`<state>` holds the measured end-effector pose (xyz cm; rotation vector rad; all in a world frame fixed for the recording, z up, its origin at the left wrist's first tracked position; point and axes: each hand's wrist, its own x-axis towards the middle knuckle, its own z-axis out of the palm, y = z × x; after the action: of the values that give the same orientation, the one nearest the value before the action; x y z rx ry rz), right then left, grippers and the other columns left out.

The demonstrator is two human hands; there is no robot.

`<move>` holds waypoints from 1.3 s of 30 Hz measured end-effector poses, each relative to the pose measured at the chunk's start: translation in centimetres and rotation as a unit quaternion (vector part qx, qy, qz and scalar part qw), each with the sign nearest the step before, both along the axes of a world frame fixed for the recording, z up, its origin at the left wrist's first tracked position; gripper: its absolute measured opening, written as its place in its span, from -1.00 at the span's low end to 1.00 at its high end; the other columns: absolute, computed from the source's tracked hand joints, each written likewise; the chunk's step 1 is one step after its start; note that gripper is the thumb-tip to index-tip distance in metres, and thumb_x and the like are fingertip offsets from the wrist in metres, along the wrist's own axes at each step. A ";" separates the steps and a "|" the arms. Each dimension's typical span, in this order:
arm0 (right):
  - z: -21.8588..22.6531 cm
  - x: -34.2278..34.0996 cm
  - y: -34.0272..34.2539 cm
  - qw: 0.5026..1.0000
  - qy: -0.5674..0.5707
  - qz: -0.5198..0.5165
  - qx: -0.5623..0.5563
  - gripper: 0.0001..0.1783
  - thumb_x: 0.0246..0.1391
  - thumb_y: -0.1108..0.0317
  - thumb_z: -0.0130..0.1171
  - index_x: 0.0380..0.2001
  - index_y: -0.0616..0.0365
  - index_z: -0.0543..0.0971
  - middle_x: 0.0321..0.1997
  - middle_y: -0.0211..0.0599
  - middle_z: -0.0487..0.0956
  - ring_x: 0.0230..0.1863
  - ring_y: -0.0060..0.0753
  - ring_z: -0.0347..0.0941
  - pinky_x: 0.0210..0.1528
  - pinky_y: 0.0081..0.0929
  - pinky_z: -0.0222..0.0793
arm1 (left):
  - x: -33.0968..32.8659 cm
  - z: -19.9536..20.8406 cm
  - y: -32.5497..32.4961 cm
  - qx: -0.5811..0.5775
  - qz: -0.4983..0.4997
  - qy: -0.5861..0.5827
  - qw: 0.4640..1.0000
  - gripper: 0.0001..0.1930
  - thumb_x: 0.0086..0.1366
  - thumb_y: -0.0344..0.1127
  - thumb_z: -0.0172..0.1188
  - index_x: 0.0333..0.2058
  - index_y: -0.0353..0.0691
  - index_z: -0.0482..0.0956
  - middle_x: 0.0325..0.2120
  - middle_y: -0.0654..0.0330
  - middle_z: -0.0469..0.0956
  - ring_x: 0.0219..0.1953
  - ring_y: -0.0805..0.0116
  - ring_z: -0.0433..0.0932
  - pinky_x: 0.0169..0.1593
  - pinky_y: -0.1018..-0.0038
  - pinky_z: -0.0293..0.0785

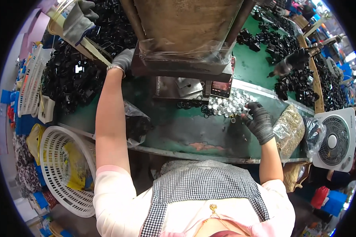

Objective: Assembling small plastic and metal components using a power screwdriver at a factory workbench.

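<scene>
My left hand [123, 60], in a grey glove, reaches far forward beside the left edge of the machine's dark base [182, 69], close to a large heap of black plastic parts [73, 79]. Its fingers are mostly hidden, so I cannot see a hold. My right hand [260, 121] wears a dark grey glove with bare fingertips. Its fingers are bent together at the right edge of a pile of small round clear and silvery pieces [229, 103]. Whatever they pinch is too small to make out. Several black rings [190, 104] lie left of that pile.
A metal block [189, 86] and a phone [221, 87] sit under the machine. Bags of gold-coloured bits [289, 128] and dark parts [136, 122] rest along the green table [174, 132]. A white fan [334, 138] stands right, a power screwdriver [290, 63] hangs far right, a white basket [47, 158] left.
</scene>
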<state>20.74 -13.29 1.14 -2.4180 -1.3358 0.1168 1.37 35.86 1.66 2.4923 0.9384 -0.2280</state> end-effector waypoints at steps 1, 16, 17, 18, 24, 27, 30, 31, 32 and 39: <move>-0.1 -0.3 -0.2 1.000 0.003 0.007 0.004 -0.61 -0.13 0.32 0.35 -0.17 0.12 0.52 -0.28 -0.15 0.54 -0.34 -0.18 0.51 -0.21 -0.29 0.46 | -1.6 -0.6 -0.4 0.035 -0.066 -0.028 0.997 -0.52 0.14 -0.01 0.18 -0.04 -0.18 0.54 -0.08 -0.09 0.55 0.03 0.01 0.49 0.06 0.30 0.42; 1.7 -7.9 7.2 0.963 0.068 0.214 0.151 -0.64 -0.18 0.41 0.31 -0.21 0.11 0.53 -0.26 -0.16 0.53 -0.28 -0.12 0.50 -0.22 -0.33 0.45 | -10.6 -1.0 -13.7 -0.072 0.213 -0.364 0.904 -0.68 0.05 -0.29 0.38 -0.20 -0.27 0.63 -0.27 0.09 0.63 -0.22 0.32 0.60 -0.10 0.43 0.50; 2.0 -8.6 8.0 0.960 0.096 0.228 0.129 -0.63 -0.18 0.39 0.32 -0.21 0.11 0.53 -0.24 -0.15 0.54 -0.25 -0.08 0.50 -0.19 -0.30 0.45 | -10.7 -1.4 -13.8 -0.056 0.207 -0.368 0.905 -0.70 0.07 -0.30 0.36 -0.21 -0.28 0.63 -0.27 0.11 0.63 -0.22 0.34 0.60 -0.10 0.44 0.50; 2.3 -9.5 9.0 0.956 0.126 0.244 0.106 -0.62 -0.19 0.38 0.32 -0.21 0.11 0.53 -0.22 -0.14 0.54 -0.23 -0.04 0.50 -0.17 -0.27 0.45 | -11.0 -1.9 -13.9 -0.039 0.204 -0.371 0.905 -0.71 0.09 -0.31 0.35 -0.21 -0.29 0.63 -0.28 0.12 0.63 -0.23 0.37 0.59 -0.10 0.44 0.50; -1.0 -16.0 20.1 0.947 0.057 0.289 0.127 -0.43 -0.08 0.20 0.25 0.06 0.02 0.41 0.03 -0.11 0.47 -0.06 0.00 0.49 -0.05 -0.12 0.43 | -12.6 -3.3 -12.2 -0.031 0.218 -0.515 0.828 -0.75 0.18 -0.33 0.29 -0.18 -0.27 0.58 -0.29 0.14 0.62 -0.24 0.38 0.57 -0.11 0.43 0.51; -1.8 -18.0 25.1 0.949 -0.011 0.270 0.164 -0.43 -0.01 0.19 0.18 0.12 -0.02 0.37 0.06 -0.10 0.46 0.01 0.00 0.46 -0.02 -0.14 0.41 | -13.3 -1.7 -12.2 -0.229 0.192 -0.708 0.640 -0.77 0.24 -0.36 0.23 -0.14 -0.25 0.53 -0.32 0.18 0.59 -0.24 0.38 0.55 -0.12 0.44 0.52; 1.1 -17.4 24.5 0.948 0.105 0.293 -0.068 -0.47 0.04 0.17 0.06 0.14 -0.11 0.38 0.08 -0.12 0.45 0.03 0.10 0.43 0.11 -0.10 0.33 | -12.4 4.0 -17.6 -0.357 0.264 -0.715 0.541 -0.80 0.25 -0.41 0.20 -0.15 -0.23 0.48 -0.30 0.21 0.54 -0.25 0.39 0.52 -0.14 0.47 0.52; -0.3 -17.5 24.6 0.949 0.091 0.300 -0.040 -0.46 0.05 0.19 0.07 0.15 -0.10 0.37 0.07 -0.11 0.46 0.03 0.09 0.43 0.11 -0.12 0.34 | -12.9 3.6 -17.7 -0.371 0.252 -0.708 0.546 -0.80 0.25 -0.41 0.20 -0.15 -0.23 0.48 -0.30 0.21 0.54 -0.25 0.39 0.52 -0.14 0.47 0.52; -1.2 -18.0 24.3 0.946 0.077 0.316 -0.014 -0.46 0.05 0.21 0.08 0.16 -0.10 0.36 0.06 -0.09 0.46 0.02 0.08 0.43 0.10 -0.14 0.35 | -14.7 2.8 -17.1 -0.317 0.250 -0.685 0.607 -0.76 0.23 -0.43 0.20 -0.12 -0.23 0.47 -0.26 0.18 0.55 -0.24 0.35 0.53 -0.11 0.41 0.52; 6.8 -10.6 5.1 0.894 0.368 0.244 -0.080 -0.42 -0.15 0.38 0.37 0.02 0.11 0.45 -0.09 -0.24 0.53 -0.01 -0.39 0.46 0.09 -0.37 0.37 | -16.4 -0.8 -20.9 -0.155 0.144 -0.598 0.773 -0.70 0.08 -0.42 0.33 -0.23 -0.19 0.42 -0.27 0.19 0.52 -0.25 0.31 0.53 -0.07 0.41 0.46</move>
<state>10.11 -8.15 7.92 -1.7616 -1.5178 1.1819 -15.03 14.95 0.89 1.5834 0.5784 1.0922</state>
